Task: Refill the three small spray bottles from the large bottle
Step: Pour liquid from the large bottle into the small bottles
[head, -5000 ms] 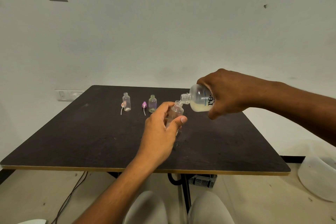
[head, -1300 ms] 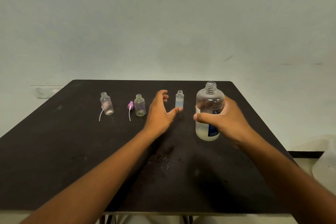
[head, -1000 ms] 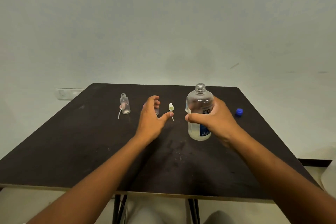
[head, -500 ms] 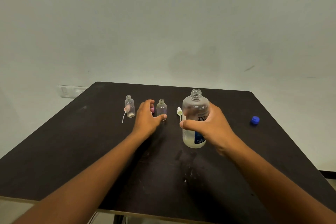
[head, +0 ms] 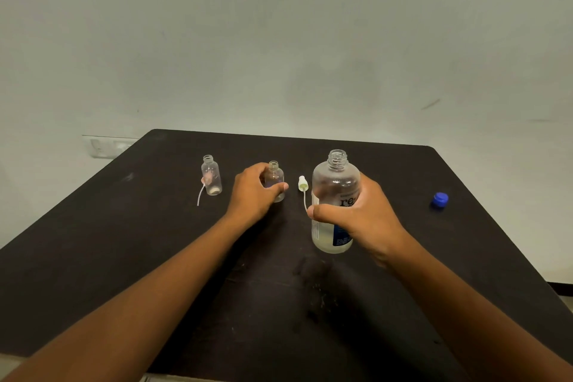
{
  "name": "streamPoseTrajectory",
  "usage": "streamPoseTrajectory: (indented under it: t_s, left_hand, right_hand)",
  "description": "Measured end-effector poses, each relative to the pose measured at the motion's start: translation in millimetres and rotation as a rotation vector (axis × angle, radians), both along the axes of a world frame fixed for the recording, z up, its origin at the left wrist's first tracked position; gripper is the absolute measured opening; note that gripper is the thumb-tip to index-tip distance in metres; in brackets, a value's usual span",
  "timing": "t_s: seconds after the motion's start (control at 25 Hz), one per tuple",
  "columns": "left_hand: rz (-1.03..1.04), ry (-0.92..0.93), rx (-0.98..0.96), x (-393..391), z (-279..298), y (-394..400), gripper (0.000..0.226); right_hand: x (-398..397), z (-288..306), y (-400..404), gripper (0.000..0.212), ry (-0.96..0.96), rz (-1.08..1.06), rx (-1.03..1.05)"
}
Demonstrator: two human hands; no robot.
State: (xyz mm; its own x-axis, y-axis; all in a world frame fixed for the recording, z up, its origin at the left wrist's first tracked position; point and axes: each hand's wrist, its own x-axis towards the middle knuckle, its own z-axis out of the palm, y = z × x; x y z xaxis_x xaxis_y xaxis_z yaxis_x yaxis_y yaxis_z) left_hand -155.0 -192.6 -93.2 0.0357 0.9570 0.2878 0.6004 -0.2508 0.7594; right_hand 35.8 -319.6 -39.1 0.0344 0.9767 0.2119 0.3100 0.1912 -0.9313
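Since the left hand wraps the tiny, tippy middle spray bottle mid-table and the right hand grips the open large bottle, I'd say hold both at the waist.

You have open surface along the near edge and toward the left edge. Across the far half, a small bottle, a second small bottle, a white sprayer and the large bottle block passage; a blue cap sits near the right edge.

Plain indoor room, kind unclear: bare pale wall, wall socket plate, dark square table.
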Motion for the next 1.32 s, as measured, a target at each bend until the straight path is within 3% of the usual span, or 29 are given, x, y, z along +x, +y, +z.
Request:
streamPoseTrajectory:
  t_s: [0.24, 0.4, 0.68, 0.84, 1.0, 1.32]
  left_hand:
    - [-0.138, -0.048, 0.015, -2.7, 19.4, -61.9, 0.041]
    - [-0.183, -0.071, 0.033, -6.0, 32.9, -113.5, 0.030]
    - [-0.291, -0.074, 0.015, -9.3, 57.6, -192.1, 0.035]
    - [-0.333, -0.096, 0.090, -9.0, 76.8, -223.2, 0.027]
    - [-0.385, -0.113, 0.141, -7.6, 90.0, -243.5, 0.030]
    - [-0.416, -0.106, 0.198, -7.8, 99.9, -255.8, 0.031]
  right_hand:
    - [11.6, 15.3, -41.1, 0.050, -0.025, -0.043, 0.005]
    - [14.4, 28.7, -76.6, 0.054, -0.065, -0.066, 0.001]
    - [19.6, 69.2, -130.1, 0.053, -0.269, -0.050, 0.030]
    - [17.5, 90.0, -150.2, 0.048, -0.433, -0.019, 0.036]
    - [14.3, 101.9, -157.7, 0.058, -0.606, -0.007, 0.030]
    - [7.6, 119.5, -168.3, 0.048, -0.814, -0.004, 0.052]
